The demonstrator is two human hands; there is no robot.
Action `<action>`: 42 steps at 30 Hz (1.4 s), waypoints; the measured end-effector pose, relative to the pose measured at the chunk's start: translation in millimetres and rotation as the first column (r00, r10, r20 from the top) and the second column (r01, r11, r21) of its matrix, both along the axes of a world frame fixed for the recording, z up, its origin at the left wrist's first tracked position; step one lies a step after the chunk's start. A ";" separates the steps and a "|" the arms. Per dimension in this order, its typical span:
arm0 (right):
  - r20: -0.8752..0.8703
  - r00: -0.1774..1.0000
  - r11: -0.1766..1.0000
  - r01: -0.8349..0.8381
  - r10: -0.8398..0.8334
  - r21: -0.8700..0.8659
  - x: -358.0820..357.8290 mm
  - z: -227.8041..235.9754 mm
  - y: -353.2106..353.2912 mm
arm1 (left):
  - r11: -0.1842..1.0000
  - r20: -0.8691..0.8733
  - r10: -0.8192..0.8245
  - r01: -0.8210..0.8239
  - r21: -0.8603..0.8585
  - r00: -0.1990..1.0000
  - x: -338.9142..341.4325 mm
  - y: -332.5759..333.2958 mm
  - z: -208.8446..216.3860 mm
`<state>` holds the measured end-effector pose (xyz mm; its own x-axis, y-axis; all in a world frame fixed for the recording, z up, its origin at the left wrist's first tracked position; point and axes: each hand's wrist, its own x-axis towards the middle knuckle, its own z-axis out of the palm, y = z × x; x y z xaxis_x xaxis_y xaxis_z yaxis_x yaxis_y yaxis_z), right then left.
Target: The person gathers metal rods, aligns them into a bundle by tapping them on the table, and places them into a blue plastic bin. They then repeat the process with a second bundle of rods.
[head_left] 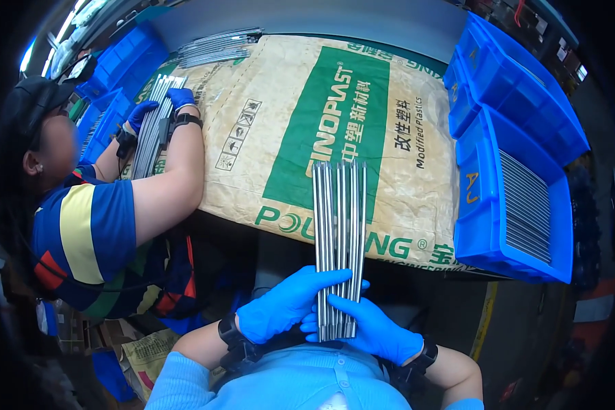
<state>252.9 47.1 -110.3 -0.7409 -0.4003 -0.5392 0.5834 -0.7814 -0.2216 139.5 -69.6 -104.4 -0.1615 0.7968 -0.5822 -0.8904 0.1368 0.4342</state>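
Upright in front of my body stands a bundle of several thin, shiny metal rods (pixel 339 225), their far ends over the table's near edge. My left hand (pixel 283 304), in a blue glove, wraps the bundle's lower part from the left, with the thumb lying across the rods. From the right, my right hand (pixel 376 331), also blue-gloved, grips the same bundle lower down. Its thumb presses on the front of the rods, and the fingers behind are mostly hidden. Both hands are closed on the rods.
A printed paper sack (pixel 239 184) covers the table. At the right stands a blue bin (pixel 478 225) of metal rods, with another blue bin (pixel 526 89) behind it. More rods (pixel 215 49) lie far left. A co-worker (pixel 96 219) at the left handles rods with gloved hands.
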 end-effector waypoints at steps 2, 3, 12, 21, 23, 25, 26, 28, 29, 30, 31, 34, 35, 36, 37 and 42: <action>0.006 1.000 1.000 0.004 -0.004 0.003 0.3 8.3 -0.2 | 1.000 0.014 0.013 -0.013 -0.002 1.000 -0.9 -2.7 -1.0; 0.013 1.000 1.000 0.015 -0.015 0.008 1.2 11.9 0.0 | 1.000 0.010 0.010 -0.009 -0.003 1.000 -1.4 -4.0 -2.3; -0.041 0.999 0.972 0.005 0.005 0.233 12.7 -1.9 7.6 | 0.988 0.076 0.132 -0.125 -0.093 0.988 -1.4 -15.2 -4.4; 0.099 0.994 0.983 0.033 -0.051 0.181 5.5 4.2 4.4 | 0.985 0.068 0.171 -0.170 -0.023 0.983 -0.5 -16.5 -1.2; 0.046 0.998 0.974 0.022 -0.033 0.224 5.6 3.2 2.7 | 0.983 0.069 0.183 -0.181 -0.033 0.981 -0.2 -17.3 0.9; 0.020 1.000 0.969 0.018 -0.023 0.245 6.3 3.5 3.3 | 0.978 0.071 0.207 -0.203 -0.055 0.976 0.2 -17.5 2.1; 0.045 0.999 0.973 0.020 -0.031 0.229 5.3 4.1 4.4 | 0.977 0.070 0.208 -0.204 -0.055 0.976 0.0 -17.7 2.0; 0.095 0.995 0.980 0.024 -0.044 0.196 4.0 4.7 6.8 | 0.977 0.073 0.208 -0.204 -0.055 0.975 -0.2 -18.3 0.8; 0.094 0.995 0.980 0.024 -0.043 0.196 4.6 4.1 7.8 | 0.977 0.075 0.208 -0.204 -0.055 0.975 -0.2 -18.7 0.5; 0.102 0.994 0.988 0.031 -0.047 0.152 5.9 3.0 8.7 | 0.977 0.074 0.209 -0.205 -0.055 0.975 -0.2 -19.2 0.5; 0.111 0.993 0.994 0.037 -0.049 0.106 7.3 2.0 9.7 | 0.976 0.081 0.216 -0.212 -0.052 0.973 0.4 -19.5 0.7; 0.102 0.993 0.994 0.045 -0.055 0.097 6.3 4.4 5.5 | 0.972 0.092 0.234 -0.230 -0.052 0.968 2.0 -20.4 1.6; 0.083 0.995 0.989 0.050 -0.062 0.136 4.9 7.0 2.4 | 0.969 0.067 0.242 -0.239 -0.059 0.968 2.4 -20.4 1.9; 0.065 0.995 0.984 0.058 -0.070 0.171 4.4 7.7 -0.4 | 0.967 0.042 0.248 -0.245 -0.070 0.968 3.1 -21.3 2.3; 0.066 0.995 0.985 0.057 -0.069 0.163 3.7 6.7 -1.3 | 0.965 0.017 0.254 -0.252 -0.080 0.967 3.8 -22.1 2.9; 0.016 1.000 0.957 -0.025 0.022 0.289 1.7 -1.0 1.1 | 0.965 -0.014 0.242 -0.242 -0.106 0.970 1.9 -21.5 9.2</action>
